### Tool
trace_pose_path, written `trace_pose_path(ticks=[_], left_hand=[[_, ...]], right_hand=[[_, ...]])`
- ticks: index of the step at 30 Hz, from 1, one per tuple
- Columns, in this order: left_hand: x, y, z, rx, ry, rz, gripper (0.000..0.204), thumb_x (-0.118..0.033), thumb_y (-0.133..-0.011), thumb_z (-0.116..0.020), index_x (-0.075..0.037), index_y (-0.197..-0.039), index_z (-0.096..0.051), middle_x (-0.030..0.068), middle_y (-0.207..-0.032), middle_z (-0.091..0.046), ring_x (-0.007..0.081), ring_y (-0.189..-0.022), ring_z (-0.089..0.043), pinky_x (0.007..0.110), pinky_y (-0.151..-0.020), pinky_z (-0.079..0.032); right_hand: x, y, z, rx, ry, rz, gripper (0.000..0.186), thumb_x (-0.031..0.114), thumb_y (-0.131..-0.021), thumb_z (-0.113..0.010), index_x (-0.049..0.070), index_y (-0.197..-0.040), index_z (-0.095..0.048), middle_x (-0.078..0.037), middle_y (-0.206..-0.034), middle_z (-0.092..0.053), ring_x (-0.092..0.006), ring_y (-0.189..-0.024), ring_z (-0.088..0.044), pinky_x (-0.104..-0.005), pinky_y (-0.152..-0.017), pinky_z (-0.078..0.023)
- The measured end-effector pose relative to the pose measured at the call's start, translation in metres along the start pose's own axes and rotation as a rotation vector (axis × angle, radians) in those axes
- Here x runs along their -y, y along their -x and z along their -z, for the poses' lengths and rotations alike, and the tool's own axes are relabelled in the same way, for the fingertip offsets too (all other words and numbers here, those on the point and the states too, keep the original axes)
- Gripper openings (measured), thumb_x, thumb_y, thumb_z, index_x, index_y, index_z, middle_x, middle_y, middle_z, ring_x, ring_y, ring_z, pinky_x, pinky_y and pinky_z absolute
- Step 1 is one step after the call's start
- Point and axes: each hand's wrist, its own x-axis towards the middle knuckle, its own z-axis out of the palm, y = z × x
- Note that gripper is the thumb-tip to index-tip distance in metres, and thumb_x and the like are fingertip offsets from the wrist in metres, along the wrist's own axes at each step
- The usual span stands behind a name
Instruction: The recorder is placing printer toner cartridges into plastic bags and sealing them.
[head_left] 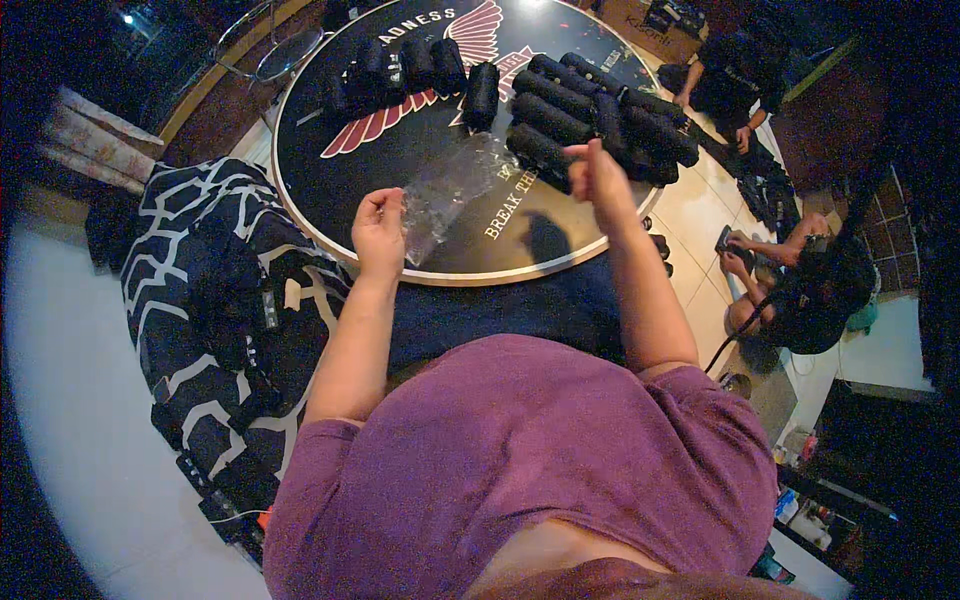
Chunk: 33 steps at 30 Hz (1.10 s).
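Note:
My left hand point(378, 232) is closed on the near edge of a clear plastic bag point(455, 195), pinching it between thumb and fingers. The bag spreads to the right over the round table point(330, 205), which is dark with a winged print. To the right of the bag hangs my right hand point(600, 185), thumb raised and fingers partly bent, with nothing visible in it. Just beyond that hand lies a pile of black cylindrical rolls point(555, 120); their exact kind is unclear. One roll point(482, 95) stands apart near the table's middle, and several more point(420, 65) are at the far left.
On the tiled floor point(700, 215) at the right sit two people, one holding a small dark object point(728, 240). A cardboard box point(655, 30) stands behind the table. Black-and-white patterned fabric point(190, 250) covers something at the left, beside a metal-framed chair point(265, 60).

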Motion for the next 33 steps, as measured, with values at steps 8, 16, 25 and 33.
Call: trace_pose_path(ticks=[8,16,25,33], left_hand=[[0.007,0.024,-0.009,0.054,-0.060,-0.118,0.010,-0.015,-0.092,-0.057,-0.010,-0.098,-0.051,-0.0019,-0.077,-0.055,0.0053,-0.052,-0.049,0.019,-0.044,-0.039],[-0.043,-0.002,-0.031,0.357,-0.269,-0.318,0.023,-0.016,-0.092,-0.054,-0.005,-0.113,-0.055,0.0050,-0.099,-0.060,0.0118,-0.086,-0.057,0.023,-0.075,-0.046],[-0.031,-0.010,-0.062,0.304,0.023,0.354,0.016,-0.026,-0.087,-0.064,-0.011,-0.089,-0.062,-0.0022,-0.084,-0.061,0.0089,-0.076,-0.058,0.028,-0.063,-0.051],[-0.029,-0.010,-0.066,-0.033,0.232,0.383,0.016,-0.027,-0.085,-0.066,-0.015,-0.088,-0.056,-0.0040,-0.078,-0.054,0.0094,-0.077,-0.054,0.033,-0.063,-0.050]], right_hand=[[-0.004,0.010,-0.062,0.122,-0.241,-0.109,0.022,0.013,-0.088,-0.061,-0.001,-0.105,-0.060,-0.006,-0.085,-0.064,-0.0114,-0.070,-0.060,-0.0249,-0.063,-0.049],[0.008,0.006,-0.062,0.296,-0.037,-0.070,0.020,0.012,-0.083,-0.067,0.000,-0.097,-0.062,-0.005,-0.080,-0.064,-0.0107,-0.068,-0.059,-0.0247,-0.062,-0.048],[0.008,0.010,-0.056,0.308,0.086,-0.037,0.020,0.017,-0.083,-0.068,0.002,-0.095,-0.063,-0.003,-0.078,-0.063,-0.0099,-0.067,-0.058,-0.0247,-0.059,-0.047],[-0.034,0.027,-0.067,0.451,0.153,-0.083,0.029,0.023,-0.084,-0.067,0.003,-0.105,-0.062,-0.004,-0.091,-0.065,-0.0094,-0.078,-0.058,-0.0240,-0.061,-0.047]])
